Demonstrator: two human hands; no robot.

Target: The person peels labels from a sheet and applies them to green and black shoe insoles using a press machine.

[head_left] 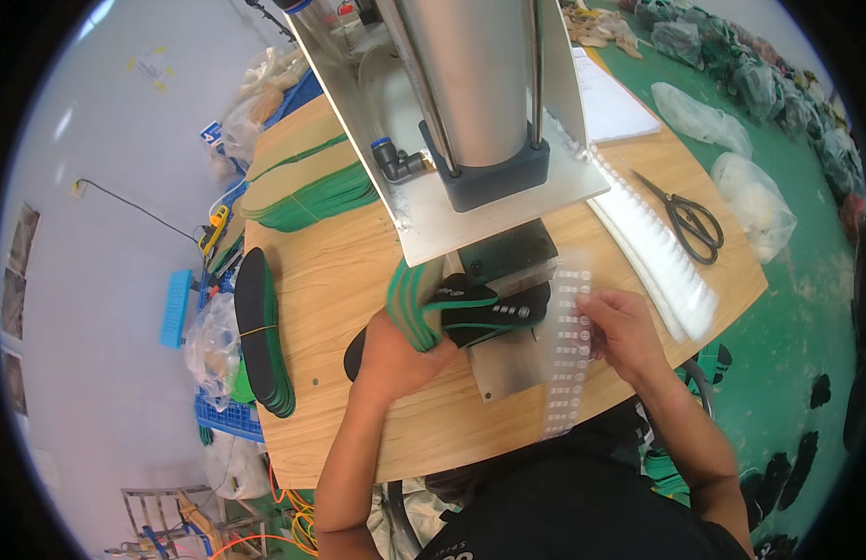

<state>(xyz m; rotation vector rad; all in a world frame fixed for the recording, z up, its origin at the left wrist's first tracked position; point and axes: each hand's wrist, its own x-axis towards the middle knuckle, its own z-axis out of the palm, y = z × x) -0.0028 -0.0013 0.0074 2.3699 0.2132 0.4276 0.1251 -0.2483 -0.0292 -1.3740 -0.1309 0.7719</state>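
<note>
I see the left hand closed around bent green-edged insoles, near the centre, with the dark press block at about one o'clock from them. The right hand, at three o'clock, pinches the clear strip. If the left grip loosens, the insoles may spring apart; an uneven pull could crease the strip. Whether the block touches them, I cannot tell well

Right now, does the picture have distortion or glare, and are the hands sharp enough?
Head view: fisheye bending, with the table edge looking curved and the corners black; head view: bright streaks on the wall, soft sheen on the metal cylinder; head view: left hand and right hand look reasonably sharp.
</note>
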